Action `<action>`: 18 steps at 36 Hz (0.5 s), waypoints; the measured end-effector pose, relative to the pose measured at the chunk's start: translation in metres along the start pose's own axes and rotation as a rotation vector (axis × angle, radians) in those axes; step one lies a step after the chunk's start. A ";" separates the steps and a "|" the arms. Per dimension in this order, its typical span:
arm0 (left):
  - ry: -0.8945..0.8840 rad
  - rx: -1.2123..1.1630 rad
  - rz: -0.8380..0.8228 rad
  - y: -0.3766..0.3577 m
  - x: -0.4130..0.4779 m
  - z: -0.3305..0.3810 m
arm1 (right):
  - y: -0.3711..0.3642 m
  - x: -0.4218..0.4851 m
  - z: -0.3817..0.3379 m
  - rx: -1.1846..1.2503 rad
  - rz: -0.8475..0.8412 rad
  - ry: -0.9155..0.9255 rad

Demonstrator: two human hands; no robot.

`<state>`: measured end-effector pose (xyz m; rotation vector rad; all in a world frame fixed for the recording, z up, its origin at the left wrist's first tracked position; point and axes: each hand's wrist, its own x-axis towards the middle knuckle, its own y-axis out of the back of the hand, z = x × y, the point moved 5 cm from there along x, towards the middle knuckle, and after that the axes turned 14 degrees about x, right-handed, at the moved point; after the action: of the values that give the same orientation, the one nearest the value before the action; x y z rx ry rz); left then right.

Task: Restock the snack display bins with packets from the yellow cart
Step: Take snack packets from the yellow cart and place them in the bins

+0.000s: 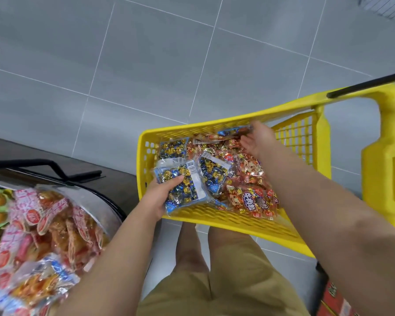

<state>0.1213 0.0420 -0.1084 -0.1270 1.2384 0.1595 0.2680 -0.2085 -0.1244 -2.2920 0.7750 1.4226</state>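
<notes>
The yellow cart [217, 221] stands in front of me, its basket holding several snack packets. My left hand [161, 193] grips a clear blue packet of gold-wrapped candies [184, 188] at the basket's near left corner, thumb on top. My right hand [259, 139] reaches into the far right of the basket, fingers over a blue-and-orange packet [232, 131] at the back wall; whether it grasps the packet I cannot tell. More blue candy packets [213, 173] and orange-red packets [252, 198] fill the basket. The display bin [96, 201] with pink and orange snack packets [55, 226] sits at lower left.
Grey tiled floor [146, 65] lies beyond the cart. The cart's black handle bar [367, 84] and yellow frame [383, 169] rise at right. A black metal bracket [55, 168] runs along the display's dark base. A red box [333, 299] sits at lower right. My legs are under the cart.
</notes>
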 end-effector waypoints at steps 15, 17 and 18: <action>-0.010 -0.009 0.006 -0.003 -0.012 0.001 | 0.018 -0.021 0.019 0.096 -0.038 -0.236; -0.014 -0.019 -0.006 -0.004 -0.018 0.002 | 0.029 -0.037 0.023 0.041 -0.083 -0.248; -0.018 -0.027 -0.012 -0.004 -0.022 0.001 | 0.035 -0.047 0.026 0.005 -0.107 -0.249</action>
<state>0.1162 0.0375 -0.0869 -0.1558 1.2177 0.1662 0.2115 -0.2097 -0.0940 -2.0653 0.5710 1.6128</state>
